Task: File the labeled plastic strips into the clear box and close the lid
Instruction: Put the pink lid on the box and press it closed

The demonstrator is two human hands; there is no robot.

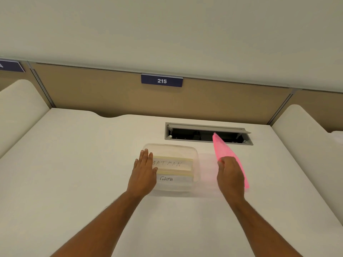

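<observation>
A clear box (pixel 171 167) sits on the pale desk (pixel 74 164), a little right of centre and near the person. Inside it lie the labeled strips: one strip marked "BATMAN" (pixel 172 163) toward the far side and another marked "GAMA" (pixel 172 179) toward the near side, with cream-coloured edges of further strips showing between and around them. The box has no lid on it.

The left hand (pixel 143 173) lies flat against the left side of the box, palm down, its fingers (pixel 146 156) straight, together and pointing away from the person; they rest on the box's left rim and grip nothing. The right hand (pixel 231 175) is just right of the box, its fingers curled around a pink lid (pixel 221 149) (translucent, and smeared by motion, so its outline is unclear). The lid is tilted, its far corner raised above the desk in front of the cable slot, and its near edge running down past the right side of the hand. A faint pink blur lies between the lid and the box's right wall.

Beyond the box, a dark rectangular cable slot (pixel 204 135) is cut into the desk, its flap open. A beige partition (pixel 92 93) stands at the far edge, carrying a blue tag reading "215" (pixel 161 81).
</observation>
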